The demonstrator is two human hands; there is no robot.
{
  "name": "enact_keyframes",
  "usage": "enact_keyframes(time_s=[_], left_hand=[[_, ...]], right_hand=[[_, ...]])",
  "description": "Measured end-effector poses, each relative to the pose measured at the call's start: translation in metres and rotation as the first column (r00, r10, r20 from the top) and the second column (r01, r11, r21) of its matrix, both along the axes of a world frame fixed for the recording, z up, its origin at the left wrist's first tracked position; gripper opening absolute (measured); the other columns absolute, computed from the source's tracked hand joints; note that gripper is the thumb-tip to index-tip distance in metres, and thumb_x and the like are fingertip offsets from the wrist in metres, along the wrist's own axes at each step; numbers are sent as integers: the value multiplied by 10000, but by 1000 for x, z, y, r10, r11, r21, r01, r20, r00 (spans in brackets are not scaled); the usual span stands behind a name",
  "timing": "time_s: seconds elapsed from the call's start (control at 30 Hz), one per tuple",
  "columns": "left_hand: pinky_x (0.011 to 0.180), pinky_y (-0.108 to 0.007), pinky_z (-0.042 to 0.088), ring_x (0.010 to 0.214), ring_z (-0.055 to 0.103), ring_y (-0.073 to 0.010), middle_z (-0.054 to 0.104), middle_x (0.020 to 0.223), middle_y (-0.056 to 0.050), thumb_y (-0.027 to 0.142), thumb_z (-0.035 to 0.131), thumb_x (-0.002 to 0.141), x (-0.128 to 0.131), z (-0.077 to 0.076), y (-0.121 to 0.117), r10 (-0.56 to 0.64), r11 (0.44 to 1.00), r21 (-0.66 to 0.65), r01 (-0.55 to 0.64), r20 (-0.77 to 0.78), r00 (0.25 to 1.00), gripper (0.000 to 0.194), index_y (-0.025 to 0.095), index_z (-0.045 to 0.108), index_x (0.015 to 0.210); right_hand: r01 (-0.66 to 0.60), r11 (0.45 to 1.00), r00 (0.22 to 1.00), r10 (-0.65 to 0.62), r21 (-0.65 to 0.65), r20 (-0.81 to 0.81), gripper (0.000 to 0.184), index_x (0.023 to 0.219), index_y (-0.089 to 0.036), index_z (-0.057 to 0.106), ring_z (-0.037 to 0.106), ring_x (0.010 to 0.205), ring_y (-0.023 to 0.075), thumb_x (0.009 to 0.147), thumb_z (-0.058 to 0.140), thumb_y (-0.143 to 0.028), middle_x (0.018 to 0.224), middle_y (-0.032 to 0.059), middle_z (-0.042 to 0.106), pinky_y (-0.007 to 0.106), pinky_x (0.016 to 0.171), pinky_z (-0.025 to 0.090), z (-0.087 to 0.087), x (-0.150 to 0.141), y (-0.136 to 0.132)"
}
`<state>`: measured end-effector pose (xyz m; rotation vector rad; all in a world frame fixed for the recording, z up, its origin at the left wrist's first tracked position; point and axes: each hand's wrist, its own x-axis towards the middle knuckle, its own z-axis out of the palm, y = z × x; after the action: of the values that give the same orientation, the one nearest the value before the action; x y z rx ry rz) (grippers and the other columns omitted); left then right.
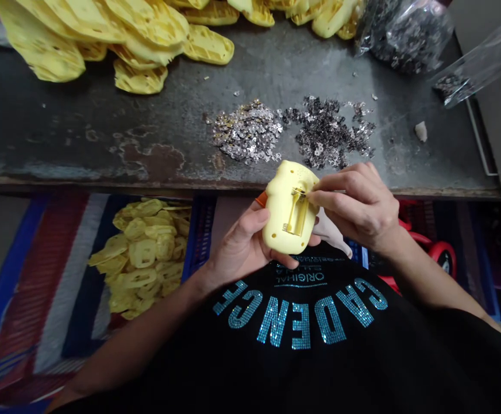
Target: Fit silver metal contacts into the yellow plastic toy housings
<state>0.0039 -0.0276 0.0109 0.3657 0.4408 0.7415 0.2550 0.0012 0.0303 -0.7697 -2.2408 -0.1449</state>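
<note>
My left hand is wrapped round a yellow plastic shell, its open battery compartment facing up. A coiled spring contact shows at the compartment's near end. At the far end, the thumb and fingers of my right hand are pinched together over a small dark metal piece. A thin shiny edge shows by those fingers, but what they hold is mostly hidden. An orange covering is on a left-hand finger. Just beyond the shell, two heaps of small metal contacts, a silvery one and a darker one, lie on the workbench.
More yellow shells are piled along the back of the worn dark workbench. Clear bags of metal parts stand at back right. Below the bench edge, flat yellow parts fill a blue-rimmed crate at left; red objects lie at right.
</note>
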Motion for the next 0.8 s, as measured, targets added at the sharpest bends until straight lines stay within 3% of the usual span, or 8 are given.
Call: enact_keyframes(time_s=[0.27, 0.53, 0.7, 0.8], left_hand=[[601, -314, 745, 1072, 870, -422, 839, 1301, -222, 563, 880, 930, -3, 3, 0, -58, 998, -1, 58, -50, 997, 1037, 177, 338, 1726], [582, -294, 738, 1126, 850, -458, 826, 1315, -241, 611, 827, 949, 2, 1, -2, -52, 998, 16, 53, -60, 997, 965, 125, 440, 1688], [562, -325, 744, 1069, 867, -441, 817, 1375, -194, 534, 877, 938, 5, 2, -4, -20, 997, 75, 24, -60, 998, 981, 265, 391, 1747], [565, -327, 745, 1081, 864, -444, 810, 1389, -201, 530, 879, 937, 5, 2, -4, -1, 997, 75, 6, -65, 998, 974, 252, 403, 1740]], right_hand=[[-101, 976, 991, 82, -191, -106, 209, 1244, -296, 768, 726, 988, 188, 1094, 668, -190, 1145, 33, 801, 386, 860, 555, 3, 8, 5], [2, 995, 1000, -3, 97, 4, 247, 1336, -223, 751, 681, 949, 190, 1143, 636, -324, 1132, 50, 814, 387, 785, 467, -6, 8, -2], [-12, 1000, 997, 13, 11, -77, 177, 1229, -252, 772, 690, 938, 196, 1119, 634, -263, 1139, 46, 803, 393, 792, 500, -7, 10, -3], [-27, 1000, 997, 28, 13, -77, 187, 1250, -278, 784, 694, 934, 208, 1103, 670, -295, 1130, 48, 804, 398, 773, 491, -7, 11, -3]])
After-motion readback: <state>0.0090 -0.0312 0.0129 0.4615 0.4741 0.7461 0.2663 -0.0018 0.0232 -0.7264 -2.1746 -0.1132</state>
